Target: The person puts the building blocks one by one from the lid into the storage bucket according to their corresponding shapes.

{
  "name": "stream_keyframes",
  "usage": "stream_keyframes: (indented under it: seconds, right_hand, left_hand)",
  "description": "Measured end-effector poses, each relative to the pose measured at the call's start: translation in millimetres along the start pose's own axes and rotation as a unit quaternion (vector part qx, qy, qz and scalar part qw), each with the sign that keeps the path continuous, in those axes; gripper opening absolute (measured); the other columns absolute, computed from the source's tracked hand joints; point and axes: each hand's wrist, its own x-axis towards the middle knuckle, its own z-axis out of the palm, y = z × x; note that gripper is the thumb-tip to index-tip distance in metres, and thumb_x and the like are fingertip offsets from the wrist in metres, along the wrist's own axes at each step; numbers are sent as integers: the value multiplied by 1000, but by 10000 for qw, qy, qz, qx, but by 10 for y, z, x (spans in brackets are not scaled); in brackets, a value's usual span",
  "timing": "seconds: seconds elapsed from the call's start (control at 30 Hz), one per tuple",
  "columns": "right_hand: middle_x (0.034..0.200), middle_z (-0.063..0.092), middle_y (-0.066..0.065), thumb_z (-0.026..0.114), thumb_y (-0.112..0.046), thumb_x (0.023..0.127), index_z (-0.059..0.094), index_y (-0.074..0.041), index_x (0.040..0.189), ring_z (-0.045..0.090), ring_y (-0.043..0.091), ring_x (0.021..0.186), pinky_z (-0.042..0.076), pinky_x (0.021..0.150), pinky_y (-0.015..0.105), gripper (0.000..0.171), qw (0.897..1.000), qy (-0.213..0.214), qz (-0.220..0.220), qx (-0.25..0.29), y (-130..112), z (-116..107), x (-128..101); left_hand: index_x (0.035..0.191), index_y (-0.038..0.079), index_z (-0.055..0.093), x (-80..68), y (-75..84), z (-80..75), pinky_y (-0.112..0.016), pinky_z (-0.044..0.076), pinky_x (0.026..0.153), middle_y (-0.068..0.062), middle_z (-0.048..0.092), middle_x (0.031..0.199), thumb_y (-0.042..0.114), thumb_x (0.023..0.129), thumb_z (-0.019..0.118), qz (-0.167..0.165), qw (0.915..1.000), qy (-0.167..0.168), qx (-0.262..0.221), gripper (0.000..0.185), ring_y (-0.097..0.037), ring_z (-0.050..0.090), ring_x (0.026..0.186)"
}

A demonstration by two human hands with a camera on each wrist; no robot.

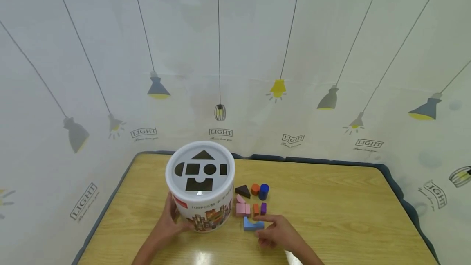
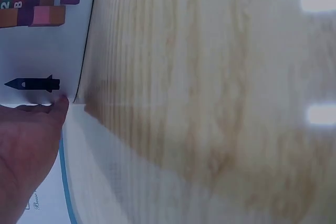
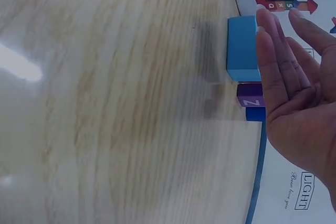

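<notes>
- Right hand (image 1: pixel 274 232) is nearest, fingers straight and relaxed, holding nothing. Fingertips sit at the light blue block (image 1: pixel 253 224), touching or just short of it; can't tell which.
- Risk: with no grip on it, a sideways nudge slides the block into the pink block (image 1: pixel 241 209), orange block (image 1: pixel 256 209) and purple block (image 1: pixel 263 208) just beyond and scatters them.
- Left hand (image 1: pixel 170 221) wraps the lower side of the white bucket (image 1: pixel 200 199), fingers curled on the wall. The hold is low on a tall bucket, so a pull toward the body could tip it.
- The shape-cut lid (image 1: pixel 200 169) looks seated; how firmly, can't tell. If loose, a tilt pops it.
- Farther back, the black triangle (image 1: pixel 243 191), orange cylinder (image 1: pixel 255 189) and blue cylinder (image 1: pixel 263 191) stand near the bucket. The cylinders roll across the table (image 1: pixel 331 207) if the bucket swings right.
</notes>
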Motion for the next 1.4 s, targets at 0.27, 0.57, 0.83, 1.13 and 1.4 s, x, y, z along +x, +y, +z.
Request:
stream_keyframes:
  seconds: [0.27, 0.57, 0.83, 1.13, 1.4]
  right_hand:
    - [70, 72, 11, 74, -18, 86, 63, -4, 128, 69, 16, 58, 60, 51, 31, 45, 9999, 16, 116, 26, 113, 85, 17]
    - [74, 71, 12, 69, -15, 90, 63, -3, 127, 70, 24, 62, 61, 52, 35, 39, 9999, 99, -9, -105, 130, 148, 53]
    - [73, 70, 13, 66, -11, 91, 56, 3, 133, 70, 23, 61, 62, 55, 37, 45, 9995, 265, 107, 118, 148, 192, 92]
    - [72, 70, 17, 63, -6, 93, 57, 6, 131, 69, 23, 60, 62, 54, 38, 41, 9988, 435, -24, 229, 238, 238, 175]
    - [73, 69, 14, 62, -6, 93, 64, 5, 120, 69, 20, 60, 61, 53, 34, 29, 9975, 669, 34, 244, 210, 266, 156]
  left_hand:
    - [156, 31, -5, -25, -35, 73, -32, 13, 119, -14, 16, 161, 15, 64, 90, -149, 9999, -66, 4, 133, -33, 11, 149]
    - [154, 39, 4, -33, -45, 100, -56, 8, 120, -10, 19, 161, 27, 69, 88, -460, 9985, 0, 285, 120, -34, 12, 149]
    - [155, 37, 5, -16, -52, 92, -55, 5, 121, -8, 17, 162, 25, 69, 88, -506, 9986, 42, 164, 120, -32, 9, 149]
    - [156, 31, 5, -9, -58, 77, -52, 7, 122, -9, 17, 162, 26, 69, 88, -501, 9986, 37, 181, 121, -31, 10, 149]
    - [156, 32, 2, -16, -71, 81, -54, 7, 121, -11, 13, 163, 29, 69, 88, -618, 9978, 32, 237, 122, -33, 9, 149]
